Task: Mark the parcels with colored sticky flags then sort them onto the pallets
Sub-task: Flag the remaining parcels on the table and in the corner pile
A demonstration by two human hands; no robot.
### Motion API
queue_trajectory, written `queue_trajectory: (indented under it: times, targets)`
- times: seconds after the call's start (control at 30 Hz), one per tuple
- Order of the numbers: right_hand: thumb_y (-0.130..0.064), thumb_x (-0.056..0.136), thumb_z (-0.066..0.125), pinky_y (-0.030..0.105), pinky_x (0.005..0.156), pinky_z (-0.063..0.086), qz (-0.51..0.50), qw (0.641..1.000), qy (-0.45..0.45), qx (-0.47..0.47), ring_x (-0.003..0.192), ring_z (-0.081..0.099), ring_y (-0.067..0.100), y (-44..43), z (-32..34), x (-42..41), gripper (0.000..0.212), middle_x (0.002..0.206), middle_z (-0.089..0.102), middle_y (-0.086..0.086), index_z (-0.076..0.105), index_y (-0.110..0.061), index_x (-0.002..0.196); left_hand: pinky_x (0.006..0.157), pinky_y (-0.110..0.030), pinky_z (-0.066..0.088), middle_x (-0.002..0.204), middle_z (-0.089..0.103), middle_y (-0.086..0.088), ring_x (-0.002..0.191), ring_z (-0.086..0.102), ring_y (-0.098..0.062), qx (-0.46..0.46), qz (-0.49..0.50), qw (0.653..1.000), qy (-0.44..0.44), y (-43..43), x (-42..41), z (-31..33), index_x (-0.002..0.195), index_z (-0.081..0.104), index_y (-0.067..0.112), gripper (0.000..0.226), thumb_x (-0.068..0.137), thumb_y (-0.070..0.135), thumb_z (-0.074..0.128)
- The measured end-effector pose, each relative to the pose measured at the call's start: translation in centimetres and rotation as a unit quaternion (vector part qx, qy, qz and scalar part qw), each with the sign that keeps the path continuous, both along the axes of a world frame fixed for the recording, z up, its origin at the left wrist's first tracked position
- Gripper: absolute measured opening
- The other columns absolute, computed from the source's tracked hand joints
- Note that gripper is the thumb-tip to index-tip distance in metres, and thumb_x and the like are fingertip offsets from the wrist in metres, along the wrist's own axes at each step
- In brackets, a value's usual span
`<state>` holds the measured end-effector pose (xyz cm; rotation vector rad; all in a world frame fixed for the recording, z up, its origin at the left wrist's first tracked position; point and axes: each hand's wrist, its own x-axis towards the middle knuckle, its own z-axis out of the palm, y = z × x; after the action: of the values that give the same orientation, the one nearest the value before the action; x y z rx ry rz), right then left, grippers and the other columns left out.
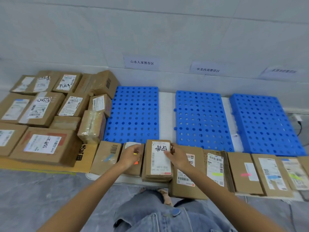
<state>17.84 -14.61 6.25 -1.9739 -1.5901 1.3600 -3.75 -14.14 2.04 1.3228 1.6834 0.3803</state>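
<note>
Wall (83, 39) — pale grey panels with thin seams, spanning the view well beyond both hands. Three paper signs with black printed characters are fixed low on it:
- left sign (141, 62), straight beyond the left hand (132, 156)
- middle sign (207, 69), beyond and right of the right hand (178, 156)
- right sign (282, 72), far right, blurred

Floor (41, 190) — mottled grey, nearer than the hands and to their left. White sheet (165, 114) lies on it beyond the hands. Dark cable (300, 129) and white plug (298, 118) far right, at the wall's foot. Light even and soft.
</note>
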Motion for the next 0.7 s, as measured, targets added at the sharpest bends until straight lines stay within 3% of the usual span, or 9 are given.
queue_trajectory:
  times: [0.07,0.13,0.2,0.27,0.5,0.6,0.7]
  targets:
    - [-0.03,0.092,0.056,0.022,0.065,0.042,0.006,1.0,-0.009,0.01,0.085,0.058,0.015,0.1,-0.5,0.0,0.027,0.093,0.059,-0.002,0.052,-0.013,0.112,0.095,-0.03,0.041,0.12,0.057,-0.007,0.115,0.052,-0.022,0.064,0.016,0.989,0.129,0.0,-1.5,-1.0,0.121,0.056,0.012,0.036,0.086,0.015,0.066]
    - [-0.032,0.091,0.056,0.023,0.067,0.045,0.006,1.0,-0.018,0.014,0.085,0.058,0.015,0.0,-0.8,0.0,0.029,0.092,0.06,-0.003,0.053,-0.014,0.113,0.1,-0.032,0.036,0.132,0.048,-0.007,0.123,0.043,-0.025,0.066,-0.012,0.968,0.24,0.1,-3.2,-2.0,0.132,0.045,0.015,0.062,0.08,0.032,0.073]
    - [-0.034,0.091,0.057,0.026,0.073,0.047,0.003,1.0,-0.022,0.014,0.087,0.059,0.014,0.0,-0.9,0.0,0.031,0.096,0.062,-0.002,0.053,-0.014,0.115,0.105,-0.035,0.032,0.142,0.039,-0.005,0.129,0.036,-0.026,0.048,-0.043,0.961,0.269,0.2,-4.1,-2.9,0.142,0.032,0.019,0.085,0.073,0.044,0.075]
    - [-0.035,0.09,0.057,0.028,0.076,0.049,-0.007,1.0,-0.019,0.011,0.089,0.06,0.015,0.0,-1.1,-0.2,0.034,0.099,0.063,-0.001,0.052,-0.015,0.117,0.103,-0.033,0.032,0.143,0.035,-0.005,0.128,0.035,-0.026,0.042,-0.05,0.959,0.276,0.2,-3.9,-3.4,0.144,0.028,0.02,0.091,0.071,0.047,0.076]
    - [-0.034,0.09,0.059,0.032,0.082,0.052,-0.017,1.0,-0.015,0.02,0.091,0.06,0.016,-0.2,-0.5,-0.7,0.036,0.104,0.063,0.0,0.052,-0.014,0.119,0.092,-0.029,0.038,0.127,0.04,-0.005,0.118,0.042,-0.021,0.05,-0.103,0.938,0.326,1.8,-4.0,-3.3,0.134,0.04,0.017,0.062,0.081,0.027,0.07]
    - [-0.029,0.092,0.058,0.024,0.077,0.049,-0.023,0.999,-0.011,0.021,0.088,0.057,0.012,-0.2,-0.1,-0.7,0.034,0.104,0.061,-0.001,0.051,-0.012,0.121,0.089,-0.029,0.04,0.119,0.045,-0.004,0.111,0.044,-0.021,0.073,-0.1,0.944,0.305,2.4,-5.1,-3.6,0.121,0.049,0.016,0.053,0.076,0.027,0.076]
    - [-0.027,0.091,0.059,0.027,0.077,0.05,-0.031,0.999,-0.016,0.024,0.088,0.057,0.016,0.0,0.1,-0.8,0.036,0.109,0.063,0.005,0.051,-0.011,0.123,0.081,-0.03,0.042,0.106,0.053,-0.003,0.101,0.048,-0.021,0.092,-0.061,0.963,0.244,2.9,-5.9,-3.6,0.102,0.054,0.016,0.037,0.074,0.024,0.078]
